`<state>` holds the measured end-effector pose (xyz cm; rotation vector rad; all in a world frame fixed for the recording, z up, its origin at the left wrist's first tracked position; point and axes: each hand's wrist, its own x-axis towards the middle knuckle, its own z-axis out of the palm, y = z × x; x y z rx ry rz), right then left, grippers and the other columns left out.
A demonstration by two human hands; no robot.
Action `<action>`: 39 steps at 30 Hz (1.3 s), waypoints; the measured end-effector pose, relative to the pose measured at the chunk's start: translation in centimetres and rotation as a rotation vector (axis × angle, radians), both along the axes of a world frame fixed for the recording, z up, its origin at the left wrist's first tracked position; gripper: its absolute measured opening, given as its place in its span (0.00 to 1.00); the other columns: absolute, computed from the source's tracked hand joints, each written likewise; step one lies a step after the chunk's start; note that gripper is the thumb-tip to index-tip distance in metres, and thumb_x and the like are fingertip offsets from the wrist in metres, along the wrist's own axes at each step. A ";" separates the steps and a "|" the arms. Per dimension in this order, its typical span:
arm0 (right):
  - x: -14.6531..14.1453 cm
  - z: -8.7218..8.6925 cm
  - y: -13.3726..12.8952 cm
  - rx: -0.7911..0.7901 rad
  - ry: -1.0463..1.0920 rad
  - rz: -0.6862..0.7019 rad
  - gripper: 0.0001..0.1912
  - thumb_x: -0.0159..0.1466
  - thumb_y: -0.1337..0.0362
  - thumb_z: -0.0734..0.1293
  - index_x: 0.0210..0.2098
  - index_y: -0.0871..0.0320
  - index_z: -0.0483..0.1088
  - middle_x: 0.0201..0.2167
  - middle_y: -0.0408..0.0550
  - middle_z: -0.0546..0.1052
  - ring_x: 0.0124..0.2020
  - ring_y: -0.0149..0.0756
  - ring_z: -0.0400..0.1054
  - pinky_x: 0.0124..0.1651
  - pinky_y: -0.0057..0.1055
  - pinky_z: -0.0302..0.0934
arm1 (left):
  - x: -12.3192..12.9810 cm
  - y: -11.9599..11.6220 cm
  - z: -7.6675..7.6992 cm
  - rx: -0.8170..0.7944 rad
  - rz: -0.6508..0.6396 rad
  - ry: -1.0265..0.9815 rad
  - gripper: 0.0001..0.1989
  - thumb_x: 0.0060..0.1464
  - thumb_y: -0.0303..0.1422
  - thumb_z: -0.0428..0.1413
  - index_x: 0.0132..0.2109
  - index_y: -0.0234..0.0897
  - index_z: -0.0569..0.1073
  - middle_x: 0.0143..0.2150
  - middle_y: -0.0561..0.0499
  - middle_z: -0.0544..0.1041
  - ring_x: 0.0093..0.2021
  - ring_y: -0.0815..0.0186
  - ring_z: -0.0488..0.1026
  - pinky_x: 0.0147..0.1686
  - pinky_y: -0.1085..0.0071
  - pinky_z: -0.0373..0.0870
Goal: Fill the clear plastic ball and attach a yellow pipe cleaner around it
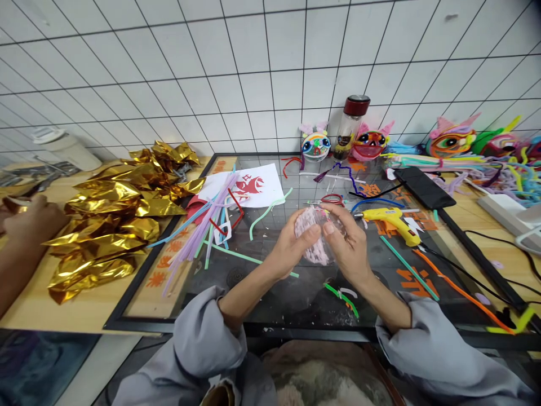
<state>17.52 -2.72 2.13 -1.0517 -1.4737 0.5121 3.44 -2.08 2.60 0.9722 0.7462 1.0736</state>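
A round clear piece with pale pink fuzzy strips [313, 248] is held up over the dark glass-topped board. My left hand [291, 239] grips its left side, the thumb lying across the pink strips. On the other side my right hand [349, 242] holds the edge, its thumb close to the left thumb. Small coloured bits show at the top rim between the hands. A yellow glue gun [393, 221] lies just right of my right hand. Green and white pipe-cleaner pieces [342, 298] rest below the hands.
Gold foil [110, 208] and a bundle of lilac and blue pipe cleaners [203, 231] lie left. At the back stand a bottle [349, 129] and decorated round faces [315, 145]. A black phone [426, 187] lies right. Another person's hand [34, 220] is at far left.
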 end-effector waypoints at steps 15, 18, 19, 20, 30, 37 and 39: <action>2.4 0.9 0.6 -0.300 0.057 0.270 0.27 0.62 0.47 0.68 0.57 0.51 0.68 0.58 0.50 0.73 0.60 0.47 0.67 0.62 0.46 0.60 | -1.0 0.5 1.0 -0.157 -0.192 0.020 0.39 0.41 0.41 0.69 0.59 0.41 0.65 0.54 0.42 0.75 0.43 0.55 0.78 0.32 0.64 0.78; 3.1 1.2 0.6 -0.336 0.055 0.376 0.33 0.60 0.48 0.70 0.62 0.49 0.63 0.62 0.50 0.69 0.63 0.47 0.63 0.62 0.45 0.61 | -1.2 0.6 1.1 -0.144 -0.227 0.023 0.38 0.42 0.43 0.68 0.59 0.40 0.65 0.53 0.40 0.76 0.41 0.54 0.79 0.31 0.64 0.78; 3.2 1.3 0.5 -0.340 0.047 0.383 0.33 0.59 0.50 0.70 0.61 0.49 0.63 0.61 0.50 0.70 0.62 0.47 0.64 0.61 0.44 0.62 | -1.3 0.7 1.2 -0.144 -0.236 0.021 0.38 0.42 0.44 0.69 0.59 0.40 0.65 0.53 0.40 0.76 0.40 0.55 0.79 0.31 0.64 0.78; 3.2 1.3 0.5 -0.341 0.042 0.381 0.32 0.59 0.51 0.71 0.60 0.50 0.64 0.60 0.50 0.70 0.61 0.47 0.65 0.59 0.43 0.64 | -1.4 0.7 1.2 -0.146 -0.244 0.019 0.38 0.42 0.44 0.69 0.58 0.40 0.66 0.53 0.40 0.76 0.41 0.55 0.79 0.31 0.64 0.78; 2.6 1.4 0.9 -0.283 0.076 0.297 0.27 0.54 0.56 0.72 0.53 0.52 0.68 0.51 0.49 0.76 0.51 0.45 0.71 0.56 0.43 0.66 | -1.1 0.4 1.4 -0.138 -0.202 -0.011 0.38 0.42 0.45 0.69 0.59 0.41 0.66 0.58 0.40 0.73 0.39 0.60 0.76 0.28 0.66 0.79; 2.4 1.2 0.7 -0.279 0.157 0.279 0.26 0.55 0.55 0.72 0.53 0.51 0.70 0.51 0.49 0.76 0.50 0.45 0.72 0.51 0.41 0.69 | -0.9 0.3 1.6 -0.094 -0.123 0.060 0.41 0.42 0.48 0.68 0.61 0.39 0.65 0.57 0.39 0.74 0.43 0.56 0.76 0.28 0.69 0.77; 2.4 1.3 0.6 -0.287 0.163 0.272 0.26 0.57 0.52 0.72 0.53 0.51 0.70 0.51 0.49 0.76 0.50 0.46 0.72 0.49 0.41 0.70 | -0.9 0.3 1.6 -0.083 -0.087 0.065 0.43 0.42 0.48 0.68 0.61 0.38 0.64 0.56 0.39 0.74 0.44 0.56 0.76 0.30 0.70 0.76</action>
